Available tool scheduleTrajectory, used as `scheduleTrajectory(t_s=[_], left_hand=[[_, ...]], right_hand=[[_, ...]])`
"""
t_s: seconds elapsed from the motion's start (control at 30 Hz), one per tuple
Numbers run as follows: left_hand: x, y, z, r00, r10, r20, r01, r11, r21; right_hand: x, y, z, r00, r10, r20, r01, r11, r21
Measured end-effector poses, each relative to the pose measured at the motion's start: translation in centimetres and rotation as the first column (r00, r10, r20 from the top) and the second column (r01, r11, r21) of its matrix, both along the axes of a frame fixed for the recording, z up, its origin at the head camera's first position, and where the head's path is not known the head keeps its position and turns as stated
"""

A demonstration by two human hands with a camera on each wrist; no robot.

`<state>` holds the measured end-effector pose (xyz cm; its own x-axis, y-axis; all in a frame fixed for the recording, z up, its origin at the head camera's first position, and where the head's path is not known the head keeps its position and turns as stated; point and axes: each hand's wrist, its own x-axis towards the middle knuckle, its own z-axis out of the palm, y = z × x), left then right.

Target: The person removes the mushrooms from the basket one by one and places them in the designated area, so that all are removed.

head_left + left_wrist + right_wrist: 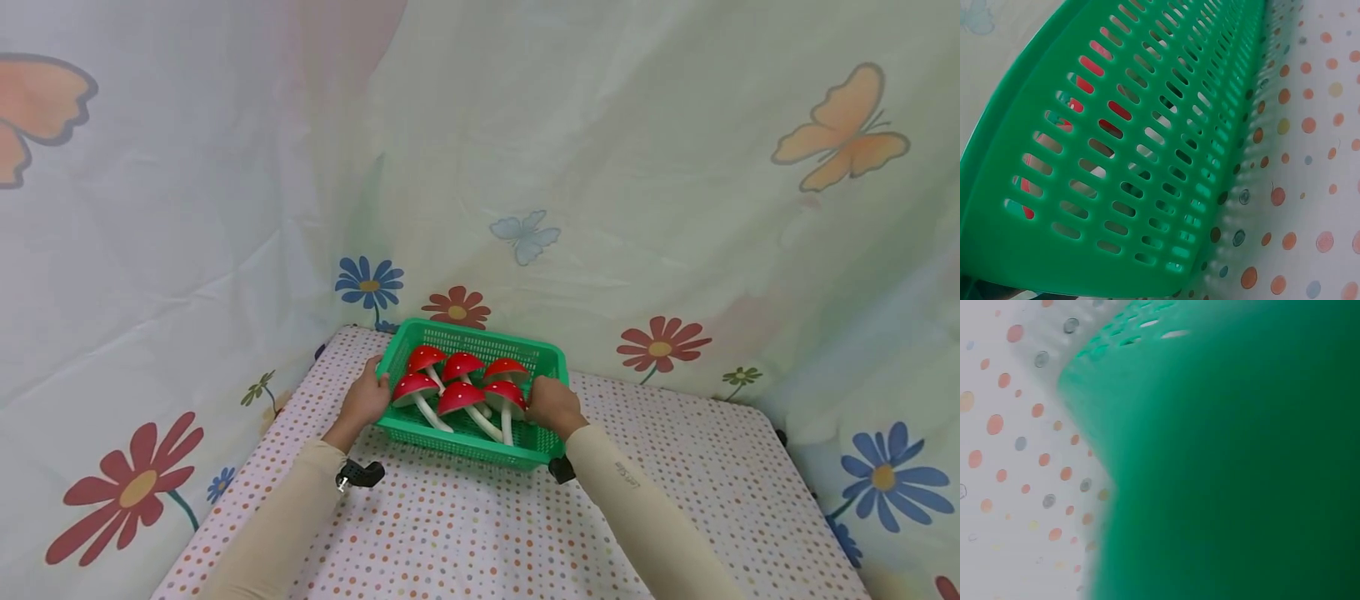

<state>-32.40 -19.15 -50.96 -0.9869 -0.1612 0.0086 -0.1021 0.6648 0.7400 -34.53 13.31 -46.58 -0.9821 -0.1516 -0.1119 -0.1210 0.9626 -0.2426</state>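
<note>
- Mushrooms lie inside our green basket.
- Our left hand and right hand grip the basket's opposite ends.
- We seem to be positioning it; next calls for level handling.

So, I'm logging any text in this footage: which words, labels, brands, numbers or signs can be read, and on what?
Right sleeve: small dark lettering, too small and blurred to read.
Green plastic basket and red-capped mushrooms: no lettering visible.
Nothing can be quoted with confidence.
</note>
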Motion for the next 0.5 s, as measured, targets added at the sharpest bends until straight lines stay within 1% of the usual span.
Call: scheduleTrajectory(t_s=[0.23, 0.5], left_hand=[[-0.05, 0.03, 0.2, 1.0, 0.004, 0.012, -0.004, 1.0, -0.005], [0.14, 0.21, 0.2, 1.0, 0.008, 0.013, -0.009, 1.0, 0.018]], right_hand=[[-0.02, -0.11, -0.15, 0.999, 0.019, -0.033, -0.02, 0.999, -0.026], [0.13, -0.06, -0.55, 0.994, 0.012, -0.104, -0.017, 0.999, -0.046]])
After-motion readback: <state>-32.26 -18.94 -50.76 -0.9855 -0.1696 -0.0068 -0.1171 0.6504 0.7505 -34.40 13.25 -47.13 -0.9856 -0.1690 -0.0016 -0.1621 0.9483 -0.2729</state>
